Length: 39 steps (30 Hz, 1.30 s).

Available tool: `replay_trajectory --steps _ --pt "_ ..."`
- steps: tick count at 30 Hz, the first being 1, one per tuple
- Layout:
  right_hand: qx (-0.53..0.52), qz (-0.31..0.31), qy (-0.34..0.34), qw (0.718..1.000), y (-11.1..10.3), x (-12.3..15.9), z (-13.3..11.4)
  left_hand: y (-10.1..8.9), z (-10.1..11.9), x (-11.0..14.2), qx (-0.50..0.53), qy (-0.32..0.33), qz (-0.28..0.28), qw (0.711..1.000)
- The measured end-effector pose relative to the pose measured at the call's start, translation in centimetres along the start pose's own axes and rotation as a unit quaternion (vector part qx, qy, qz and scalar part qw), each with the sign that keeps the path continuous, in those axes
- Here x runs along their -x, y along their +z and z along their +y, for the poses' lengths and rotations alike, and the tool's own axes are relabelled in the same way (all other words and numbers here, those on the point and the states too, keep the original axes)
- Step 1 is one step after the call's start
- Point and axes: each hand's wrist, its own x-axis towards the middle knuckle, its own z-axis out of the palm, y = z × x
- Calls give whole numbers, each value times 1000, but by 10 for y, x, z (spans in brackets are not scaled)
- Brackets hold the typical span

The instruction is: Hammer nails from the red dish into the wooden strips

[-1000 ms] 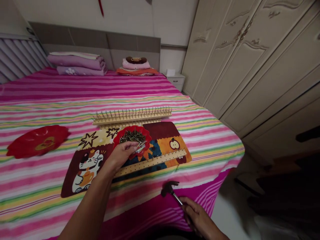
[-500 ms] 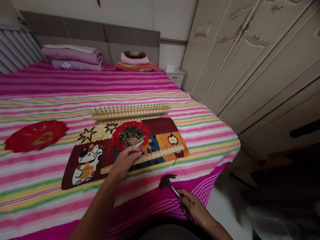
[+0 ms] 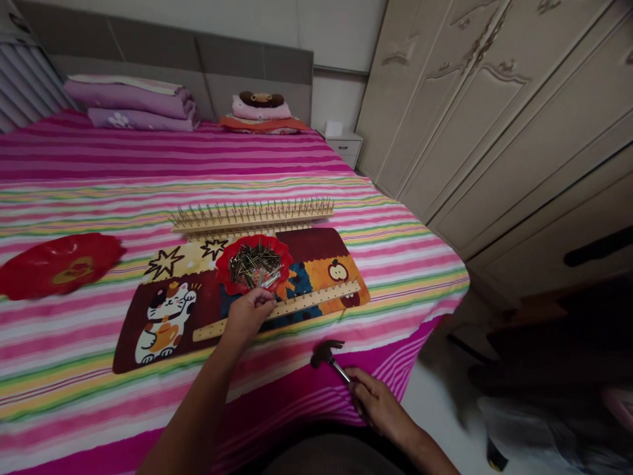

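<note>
My left hand [image 3: 250, 314] is closed in a pinch over a narrow wooden strip [image 3: 316, 299] with a row of small holes. What the fingertips hold, if anything, is too small to make out. Just beyond them stands a red scalloped bowl [image 3: 222, 272] full of loose metal nails [image 3: 253, 261]. Bowl and strip both rest on a patterned mat [image 3: 311, 241] with a cat picture. Lower right, my right hand [image 3: 378, 401] grips a claw hammer [image 3: 324, 354] by its handle, the head pointing left, apart from the strip.
Behind the mat lie wooden strips bristling with upright nails [image 3: 252, 216]. A red oval tray [image 3: 37, 264] is at the left on the striped bedspread [image 3: 386, 254]. Folded quilts [image 3: 133, 102] sit by the headboard. A wardrobe [image 3: 469, 119] lines the right side.
The view has shifted slightly, so everything sits a little further left and up. My left hand stays pinched above the strip; my right hand keeps its hold on the hammer.
</note>
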Motion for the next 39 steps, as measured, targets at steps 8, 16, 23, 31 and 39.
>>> replay_trajectory --steps 8,16,23,31,39 --pt "0 -7 -5 1000 1 1 -1 2 -1 2 -2 1 17 1000" --pt "27 12 -14 999 2 5 -6 4 3 8 -51 36 18 998" --pt "86 15 -96 992 16 16 -59 8 -4 10 -104 63 26 992" --pt "250 87 -301 916 33 -14 -150 9 -8 12 -128 89 28 987" --pt "312 52 -278 907 35 -15 -151 11 -9 9 -152 96 29 983"
